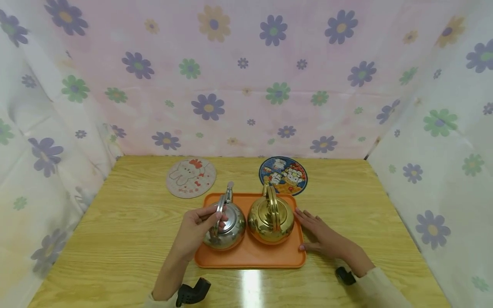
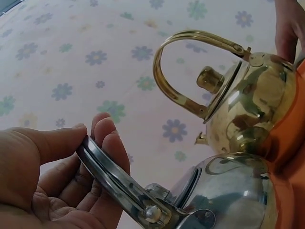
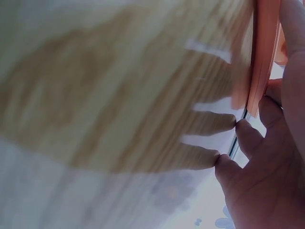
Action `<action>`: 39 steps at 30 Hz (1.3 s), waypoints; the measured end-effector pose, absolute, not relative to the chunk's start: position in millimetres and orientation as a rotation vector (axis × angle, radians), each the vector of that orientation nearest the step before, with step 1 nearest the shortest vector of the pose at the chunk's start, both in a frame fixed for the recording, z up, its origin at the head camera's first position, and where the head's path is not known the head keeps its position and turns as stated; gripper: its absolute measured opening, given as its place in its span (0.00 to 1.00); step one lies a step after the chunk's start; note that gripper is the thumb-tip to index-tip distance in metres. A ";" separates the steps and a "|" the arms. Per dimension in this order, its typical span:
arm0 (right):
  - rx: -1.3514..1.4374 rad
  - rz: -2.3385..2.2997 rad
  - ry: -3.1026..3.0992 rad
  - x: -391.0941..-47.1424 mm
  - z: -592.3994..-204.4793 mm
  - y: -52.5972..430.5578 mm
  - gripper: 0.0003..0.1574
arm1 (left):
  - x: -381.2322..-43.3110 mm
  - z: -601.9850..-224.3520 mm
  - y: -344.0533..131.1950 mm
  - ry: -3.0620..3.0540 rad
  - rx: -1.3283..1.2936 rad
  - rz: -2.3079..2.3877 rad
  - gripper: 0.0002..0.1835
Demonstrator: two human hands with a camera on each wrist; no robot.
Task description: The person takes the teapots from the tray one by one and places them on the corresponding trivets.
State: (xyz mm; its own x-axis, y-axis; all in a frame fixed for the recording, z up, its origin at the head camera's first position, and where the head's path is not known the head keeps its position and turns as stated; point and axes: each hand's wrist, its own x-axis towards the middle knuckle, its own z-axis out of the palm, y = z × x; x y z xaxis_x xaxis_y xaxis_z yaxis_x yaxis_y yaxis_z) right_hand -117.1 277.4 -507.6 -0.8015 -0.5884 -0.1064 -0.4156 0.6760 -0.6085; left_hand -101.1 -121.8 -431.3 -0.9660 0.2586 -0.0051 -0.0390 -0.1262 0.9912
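Observation:
A silver kettle and a gold kettle stand side by side on an orange tray. My left hand holds the silver kettle's raised handle, the thumb on one side and the fingers on the other. Beside the tray's right edge, my right hand lies low with its fingers spread and fairly straight. Its fingertips touch the tabletop, and its thumb is at the tray's rim. The gold kettle's handle also stands upright.
Behind the tray, a round rabbit mat lies at the left and a dark blue cartoon mat at the right, close to the tray's back rim. The wooden table is bordered by flowered cloth at the back and both sides.

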 end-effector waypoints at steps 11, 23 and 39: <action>-0.806 -0.876 2.575 -118.2 -508.8 275.9 0.59 | -93.7 -425.8 -116.1 1.907 0.154 2.262 0.19; -0.786 -0.876 2.558 -119.4 -509.7 275.4 0.60 | -92.5 -420.4 -115.0 2.035 0.001 2.247 0.15; -0.768 -0.896 2.554 -119.7 -508.4 276.4 0.60 | -92.7 -418.5 -112.1 2.113 -0.127 2.243 0.13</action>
